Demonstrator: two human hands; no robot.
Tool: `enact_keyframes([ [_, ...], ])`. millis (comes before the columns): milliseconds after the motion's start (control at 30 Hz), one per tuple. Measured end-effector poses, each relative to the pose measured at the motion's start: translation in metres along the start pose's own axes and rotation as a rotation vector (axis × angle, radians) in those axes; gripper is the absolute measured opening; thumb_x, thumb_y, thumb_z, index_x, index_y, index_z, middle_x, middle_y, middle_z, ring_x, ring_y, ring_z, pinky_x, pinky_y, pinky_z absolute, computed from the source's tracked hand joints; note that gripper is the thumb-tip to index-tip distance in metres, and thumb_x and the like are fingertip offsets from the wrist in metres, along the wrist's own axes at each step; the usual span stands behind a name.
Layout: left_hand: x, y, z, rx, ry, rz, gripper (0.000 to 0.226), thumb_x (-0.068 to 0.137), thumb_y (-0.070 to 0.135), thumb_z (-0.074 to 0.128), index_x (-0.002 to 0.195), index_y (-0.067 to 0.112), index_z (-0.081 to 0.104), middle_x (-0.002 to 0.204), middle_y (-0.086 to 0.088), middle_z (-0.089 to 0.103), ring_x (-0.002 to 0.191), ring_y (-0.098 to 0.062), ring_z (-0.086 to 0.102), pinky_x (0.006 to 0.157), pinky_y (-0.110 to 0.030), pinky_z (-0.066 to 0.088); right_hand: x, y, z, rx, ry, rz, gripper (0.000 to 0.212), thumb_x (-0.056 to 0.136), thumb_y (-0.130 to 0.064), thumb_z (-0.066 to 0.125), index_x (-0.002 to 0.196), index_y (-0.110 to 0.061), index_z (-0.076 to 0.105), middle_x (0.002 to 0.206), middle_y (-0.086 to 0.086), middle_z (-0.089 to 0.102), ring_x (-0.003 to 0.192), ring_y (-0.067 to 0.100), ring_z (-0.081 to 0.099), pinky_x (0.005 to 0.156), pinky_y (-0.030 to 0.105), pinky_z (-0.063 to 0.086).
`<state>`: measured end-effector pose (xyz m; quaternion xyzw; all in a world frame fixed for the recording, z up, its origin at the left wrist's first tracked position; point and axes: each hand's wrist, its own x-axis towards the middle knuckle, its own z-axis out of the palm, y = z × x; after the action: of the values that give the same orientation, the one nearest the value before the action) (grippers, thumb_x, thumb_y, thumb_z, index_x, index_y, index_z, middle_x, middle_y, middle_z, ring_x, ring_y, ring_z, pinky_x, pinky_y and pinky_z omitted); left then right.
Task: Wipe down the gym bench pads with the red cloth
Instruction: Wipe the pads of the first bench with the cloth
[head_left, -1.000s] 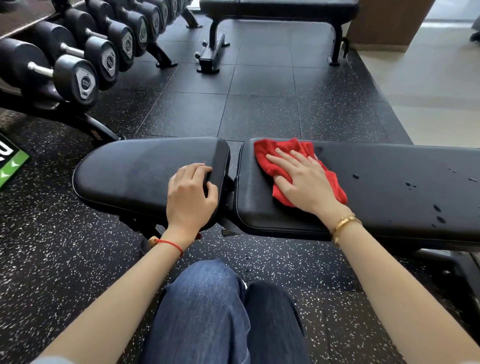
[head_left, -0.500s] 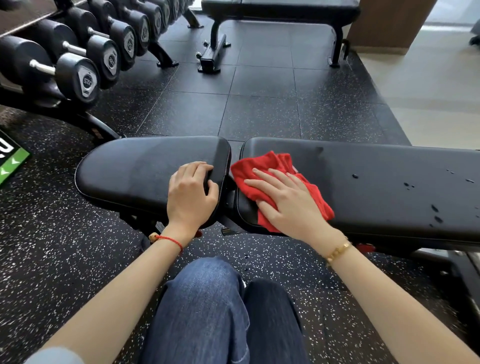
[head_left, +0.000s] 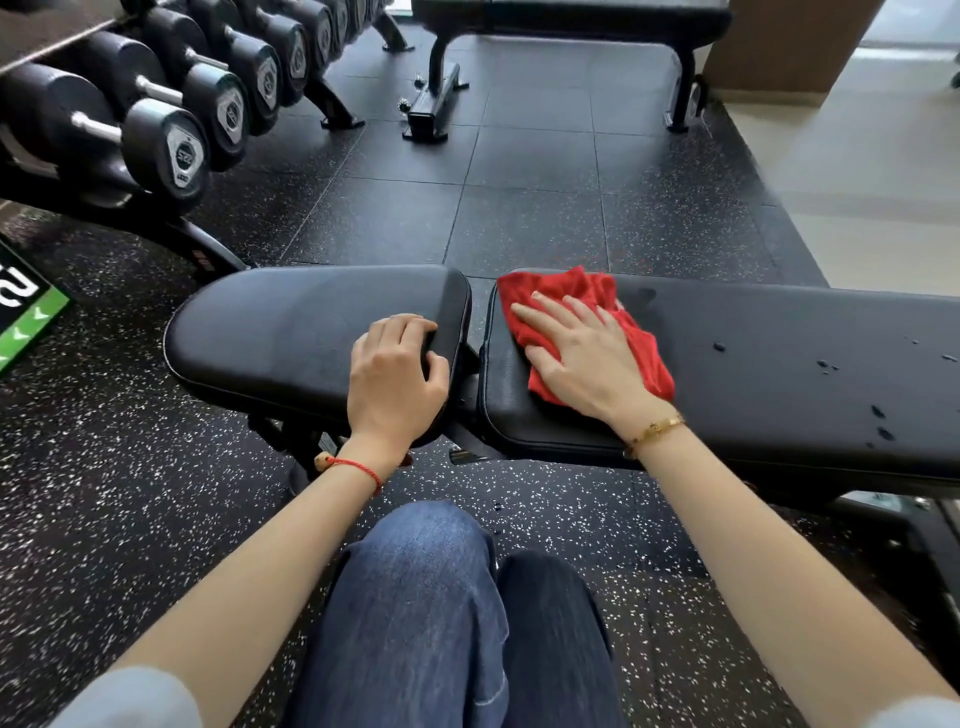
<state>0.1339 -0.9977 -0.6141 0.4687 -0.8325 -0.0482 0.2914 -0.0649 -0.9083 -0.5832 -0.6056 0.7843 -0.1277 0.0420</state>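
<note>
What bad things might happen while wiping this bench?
The drops farther right on the long pad might get missed, since the cloth sits at its left end. The cloth's edge lies near the gap between the pads and might snag there. The left hand grips the short pad's edge by that gap; its fingers might get pinched.

The red cloth (head_left: 582, 332) is crumpled and spread flat on the long back pad (head_left: 779, 364), at that pad's left end. The back pad is black, with dark droplets scattered to the cloth's right. The shorter black seat pad (head_left: 291, 332) is set just left of the back pad, across a narrow gap.
</note>
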Motion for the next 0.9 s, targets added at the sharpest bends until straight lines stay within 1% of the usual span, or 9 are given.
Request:
enact_keyframes([
  [100,-0.001,-0.002,0.0,-0.018,0.007,0.003,0.03,0.084,0.019,0.057,0.113,0.017,0.066,0.118,0.0,0.065,0.113,-0.023,0.055,0.101,-0.037,0.038,-0.036,-0.001,-0.001,0.022,0.016,-0.092,0.053,0.091,-0.04,0.049,0.143,-0.045,0.038,0.155,-0.017,0.032,0.145,0.015,0.026,0.12,0.039,0.014],
  [200,-0.001,-0.003,-0.001,-0.025,0.006,0.008,0.031,0.084,0.019,0.057,0.113,0.017,0.066,0.119,0.0,0.065,0.115,-0.023,0.055,0.101,-0.038,0.039,-0.052,0.024,-0.01,0.057,0.038,-0.084,0.054,0.087,-0.041,0.051,0.141,-0.042,0.043,0.153,-0.016,0.036,0.143,0.016,0.031,0.119,0.043,0.02],
  [333,-0.001,-0.001,0.0,-0.018,0.001,0.006,0.032,0.084,0.019,0.057,0.115,0.016,0.065,0.119,0.0,0.064,0.115,-0.023,0.055,0.101,-0.038,0.039,-0.024,0.068,-0.018,-0.019,0.065,0.081,0.053,0.091,-0.037,0.055,0.142,-0.038,0.043,0.155,-0.009,0.035,0.144,0.021,0.03,0.119,0.043,0.019],
  [400,-0.001,-0.001,0.0,-0.007,0.001,0.004,0.032,0.084,0.02,0.056,0.115,0.015,0.064,0.118,-0.001,0.064,0.114,-0.023,0.055,0.101,-0.038,0.039,0.003,0.075,-0.019,-0.024,0.061,0.184,0.051,0.093,-0.038,0.05,0.143,-0.038,0.041,0.157,-0.009,0.032,0.145,0.022,0.027,0.12,0.043,0.016],
  [467,-0.001,-0.001,0.0,-0.011,0.004,-0.001,0.032,0.085,0.02,0.055,0.115,0.015,0.065,0.117,-0.001,0.064,0.113,-0.023,0.055,0.101,-0.038,0.039,0.026,0.065,-0.015,-0.026,0.037,0.219,0.05,0.095,-0.039,0.045,0.144,-0.039,0.039,0.158,-0.01,0.028,0.145,0.021,0.025,0.119,0.043,0.015],
  [600,0.0,0.0,0.0,-0.019,0.003,-0.001,0.031,0.084,0.021,0.056,0.113,0.017,0.065,0.116,0.001,0.065,0.112,-0.022,0.055,0.1,-0.037,0.039,0.035,0.016,-0.004,-0.024,0.007,0.116,0.051,0.095,-0.039,0.043,0.145,-0.042,0.036,0.158,-0.013,0.027,0.144,0.021,0.026,0.119,0.042,0.015],
  [733,0.0,-0.003,-0.002,-0.044,0.006,0.008,0.03,0.083,0.021,0.057,0.111,0.018,0.067,0.115,0.001,0.066,0.111,-0.023,0.056,0.098,-0.039,0.041,-0.005,-0.018,0.003,0.007,-0.018,-0.071,0.048,0.093,-0.038,0.046,0.141,-0.044,0.041,0.156,-0.017,0.03,0.145,0.018,0.025,0.12,0.038,0.012],
  [800,0.0,-0.005,-0.002,-0.049,0.009,0.019,0.03,0.083,0.02,0.057,0.111,0.017,0.067,0.116,0.001,0.066,0.111,-0.023,0.057,0.098,-0.039,0.042,-0.028,-0.016,0.002,0.034,-0.018,-0.131,0.05,0.092,-0.036,0.047,0.141,-0.044,0.041,0.156,-0.018,0.03,0.145,0.015,0.024,0.121,0.04,0.013],
  [900,-0.001,-0.007,-0.002,-0.055,0.001,0.023,0.03,0.084,0.02,0.058,0.112,0.017,0.067,0.117,0.001,0.066,0.112,-0.022,0.056,0.098,-0.039,0.042,-0.048,0.007,-0.003,0.051,0.003,-0.104,0.053,0.091,-0.036,0.045,0.143,-0.043,0.038,0.156,-0.017,0.03,0.146,0.014,0.024,0.121,0.041,0.014],
])
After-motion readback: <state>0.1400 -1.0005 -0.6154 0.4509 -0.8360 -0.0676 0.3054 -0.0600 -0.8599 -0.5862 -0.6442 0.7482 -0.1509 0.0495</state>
